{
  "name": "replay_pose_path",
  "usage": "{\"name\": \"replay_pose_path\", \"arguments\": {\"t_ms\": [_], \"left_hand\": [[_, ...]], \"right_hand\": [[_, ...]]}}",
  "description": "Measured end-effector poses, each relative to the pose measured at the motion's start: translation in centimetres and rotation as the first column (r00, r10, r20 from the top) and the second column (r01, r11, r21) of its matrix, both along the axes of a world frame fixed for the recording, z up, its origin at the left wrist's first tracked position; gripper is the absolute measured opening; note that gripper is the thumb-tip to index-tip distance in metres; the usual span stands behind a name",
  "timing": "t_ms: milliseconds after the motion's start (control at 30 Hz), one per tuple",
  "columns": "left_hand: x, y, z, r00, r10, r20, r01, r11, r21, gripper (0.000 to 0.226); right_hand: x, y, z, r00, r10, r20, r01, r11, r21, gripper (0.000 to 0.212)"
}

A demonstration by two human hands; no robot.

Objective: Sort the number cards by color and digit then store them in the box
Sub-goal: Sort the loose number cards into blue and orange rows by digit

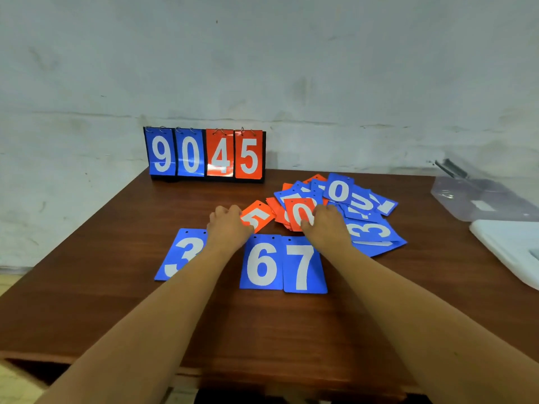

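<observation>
Looking down from the head view, we see two bare forearms reaching across a brown table. The right hand pinches an orange 0 card, thumb across its lower face, at the near side of a jumbled card pile. The left hand curls at the corner of an orange 5 card; its fingertips are hidden, so we cannot tell whether it grips. The left forearm partly covers a blue 3 card. A blurred clear box sits at the table's right edge.
</observation>
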State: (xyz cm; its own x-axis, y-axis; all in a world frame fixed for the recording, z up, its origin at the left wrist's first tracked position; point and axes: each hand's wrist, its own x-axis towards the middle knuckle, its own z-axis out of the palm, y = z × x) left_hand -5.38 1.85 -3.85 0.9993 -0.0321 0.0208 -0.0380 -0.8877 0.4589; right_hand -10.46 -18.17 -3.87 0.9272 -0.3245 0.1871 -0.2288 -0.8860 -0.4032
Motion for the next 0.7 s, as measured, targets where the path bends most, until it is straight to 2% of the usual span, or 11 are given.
{"name": "replay_pose_path", "arguments": {"t_ms": [67,167,233,300,367,433,533,633,700], "left_hand": [[1.4,-0.5,-0.3,0.997,0.038,-0.065,-0.033,0.997,0.070,0.071],[3.0,-0.9,-0.6,0.995,0.056,-0.083,-0.043,0.987,0.153,0.080],[3.8,-0.9,-0.6,0.993,0.050,-0.110,-0.032,0.987,0.160,0.083],[4.4,-0.7,-0.7,0.987,0.063,-0.149,-0.043,0.990,0.132,0.083],[4.9,-0.3,-0.7,0.985,0.079,-0.151,-0.079,0.997,0.011,0.071],[4.7,0.1,-0.2,0.986,0.098,-0.139,-0.125,0.971,-0.206,0.052],[3.4,0.8,1.2,0.985,0.131,-0.110,-0.167,0.879,-0.447,0.038],[1.4,1.6,2.7,0.985,0.155,-0.070,-0.164,0.760,-0.629,0.028],[-0.1,1.8,3.4,0.987,0.123,-0.102,-0.158,0.650,-0.744,0.025]], "right_hand": [[1.8,0.0,-0.6,0.997,0.027,-0.076,-0.031,0.999,-0.040,0.065],[3.3,0.0,-1.5,0.977,0.035,-0.209,-0.065,0.988,-0.141,0.079],[3.7,-0.2,-2.2,0.981,0.039,-0.192,-0.073,0.982,-0.175,0.074],[3.9,-0.3,-2.5,0.989,0.066,-0.129,-0.087,0.982,-0.165,0.056],[4.0,-0.3,-2.4,0.989,0.105,-0.099,-0.117,0.986,-0.119,0.041],[3.9,-0.5,-1.9,0.990,0.107,-0.093,-0.115,0.990,-0.085,0.036],[3.1,-0.7,-0.7,0.999,0.046,-0.030,-0.050,0.984,-0.173,0.027],[1.6,-0.1,0.7,0.968,0.032,0.247,0.007,0.988,-0.153,0.029],[0.2,1.3,1.5,0.917,0.095,0.388,-0.077,0.995,-0.063,0.035]]}}
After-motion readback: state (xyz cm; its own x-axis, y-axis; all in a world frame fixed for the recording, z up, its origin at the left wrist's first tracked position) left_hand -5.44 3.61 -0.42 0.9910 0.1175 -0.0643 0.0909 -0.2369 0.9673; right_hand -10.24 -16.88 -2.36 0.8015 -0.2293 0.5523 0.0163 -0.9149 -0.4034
